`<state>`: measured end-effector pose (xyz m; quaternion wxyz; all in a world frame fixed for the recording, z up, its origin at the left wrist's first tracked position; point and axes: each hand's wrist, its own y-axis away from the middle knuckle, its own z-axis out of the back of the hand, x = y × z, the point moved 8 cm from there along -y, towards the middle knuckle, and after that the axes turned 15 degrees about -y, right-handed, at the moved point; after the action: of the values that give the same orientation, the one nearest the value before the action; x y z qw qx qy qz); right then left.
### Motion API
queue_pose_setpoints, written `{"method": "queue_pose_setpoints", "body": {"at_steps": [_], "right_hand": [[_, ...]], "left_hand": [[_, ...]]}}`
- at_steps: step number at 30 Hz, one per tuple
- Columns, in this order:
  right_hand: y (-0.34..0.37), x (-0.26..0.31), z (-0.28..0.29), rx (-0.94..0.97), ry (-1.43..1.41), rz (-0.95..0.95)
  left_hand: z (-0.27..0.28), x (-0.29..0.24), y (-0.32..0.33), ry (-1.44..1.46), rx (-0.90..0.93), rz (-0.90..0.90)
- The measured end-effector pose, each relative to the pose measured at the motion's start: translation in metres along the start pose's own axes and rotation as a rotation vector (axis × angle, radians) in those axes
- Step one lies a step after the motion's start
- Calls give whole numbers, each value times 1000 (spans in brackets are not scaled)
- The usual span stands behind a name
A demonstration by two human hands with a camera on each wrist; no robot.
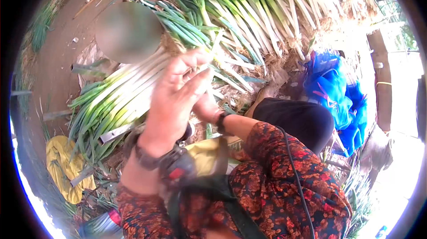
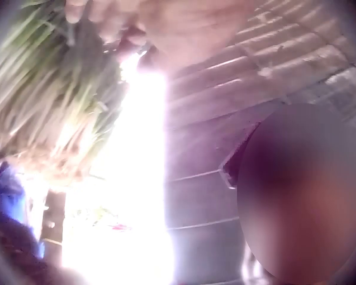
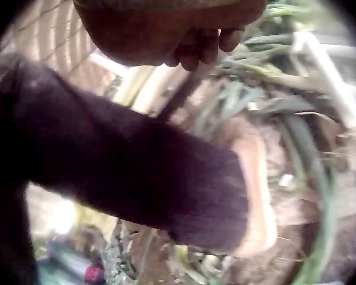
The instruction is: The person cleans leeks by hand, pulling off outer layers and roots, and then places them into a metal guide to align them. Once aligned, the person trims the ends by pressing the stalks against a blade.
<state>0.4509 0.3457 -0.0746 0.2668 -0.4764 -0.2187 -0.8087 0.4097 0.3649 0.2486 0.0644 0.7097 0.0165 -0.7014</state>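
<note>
While leeks (image 1: 126,92) lie bunched, left hand (image 1: 171,99) hovers beside right hand (image 1: 207,107).

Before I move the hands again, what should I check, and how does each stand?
1. Both hands in head view: ok, left hand and right hand.
2. Right hand unobstructed there: not ok, the left partly covers it.
3. Left hand's hold readable: cannot tell, blurred.
4. Near stalks side by side: ok.
5. Blue material away from both hands: ok, beyond the dark-clad knee.
</note>
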Motion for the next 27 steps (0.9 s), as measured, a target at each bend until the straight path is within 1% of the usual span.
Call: {"method": "queue_pose_setpoints", "body": {"at_steps": [1,2,3,4,5,6,7,8,10,11,12,13,16,17,18,19,20,21,23,25,26,27], "right_hand": [[15,-22,35,58,115,-207],[16,-54,70,-21,373,-136],[18,-90,110,-133,277,-241],[24,-110,162,-361,317,-340],[22,-154,200,-531,256,-344],[14,-164,244,-578,414,-365],[6,-172,286,-695,555,-371],[5,-172,326,-822,338,-366],[-1,-185,379,-1022,435,-413],[-10,-209,395,-997,396,-417],[-18,-217,403,-971,356,-421],[-23,-240,403,-860,276,-627],[-32,-230,386,-780,496,-731],[-33,-242,377,-771,374,-843],[-35,-247,365,-720,302,-870],[-35,-249,359,-696,276,-894],[-38,-256,354,-672,249,-914],[-40,-267,355,-670,323,-962],[-63,-310,349,-356,412,-855],[-68,-264,353,-138,372,-838],[-75,-234,351,55,410,-815],[-72,-193,350,53,176,-821]], "left_hand": [[-10,33,-2,63,-3,169],[-15,54,-3,-53,28,240],[-21,56,-3,-84,79,247],[-26,54,-8,-120,134,247],[-24,53,-16,-118,123,263],[-24,52,-24,-114,112,284],[-23,51,-30,-97,55,263],[-24,51,-33,-104,55,279],[-23,53,-38,-119,53,311],[-25,57,-38,-100,86,350],[-27,59,-40,-124,108,363],[-28,60,-41,-146,127,375],[-29,64,-46,-147,138,391],[-31,61,-49,-157,130,383],[-32,59,-49,-166,124,376],[-32,66,-45,-66,123,439],[-33,67,-47,-82,139,401],[-33,69,-48,-99,158,360],[-33,63,-53,-183,178,271],[-33,48,-52,-368,171,222],[-33,46,-53,-337,139,193],[-33,44,-54,-307,109,163]]}}
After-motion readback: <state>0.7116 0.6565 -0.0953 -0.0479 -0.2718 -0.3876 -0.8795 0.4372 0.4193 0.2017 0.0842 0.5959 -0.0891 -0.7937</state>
